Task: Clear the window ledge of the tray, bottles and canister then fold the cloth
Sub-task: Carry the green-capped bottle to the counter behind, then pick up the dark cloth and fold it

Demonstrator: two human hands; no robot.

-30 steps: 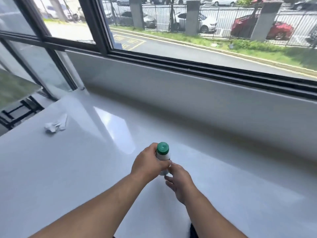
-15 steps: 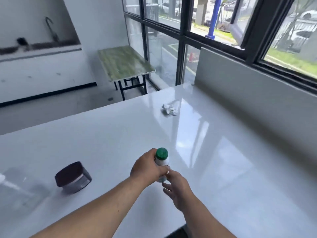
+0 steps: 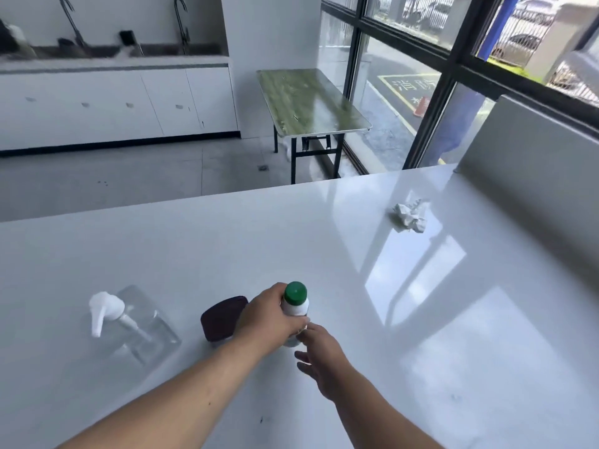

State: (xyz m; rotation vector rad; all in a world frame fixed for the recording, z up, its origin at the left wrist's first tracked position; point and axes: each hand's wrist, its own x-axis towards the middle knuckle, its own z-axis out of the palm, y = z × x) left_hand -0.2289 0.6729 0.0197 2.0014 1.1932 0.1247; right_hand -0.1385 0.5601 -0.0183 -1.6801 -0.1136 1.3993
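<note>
My left hand (image 3: 270,320) is wrapped around a small white bottle with a green cap (image 3: 295,301), held upright just above the white ledge (image 3: 356,254). My right hand (image 3: 319,356) sits just below and right of the bottle, fingers loosely spread, its fingertips touching the bottle's base. A dark-lidded canister (image 3: 222,317) stands right behind my left hand. Left of it lies a clear pump bottle with a white pump head (image 3: 129,319). A crumpled white cloth (image 3: 410,215) rests far right near the ledge's back wall.
The ledge's far edge drops to a tiled floor. A green-topped folding table (image 3: 308,102) stands beyond it by the glass wall. White cabinets with sinks (image 3: 113,102) line the back. A grey upstand (image 3: 534,163) borders the ledge on the right under the window.
My view has swung left from the window to the room. Both hands carried the green-capped bottle leftward, up beside the canister; the pump bottle has come into view.
</note>
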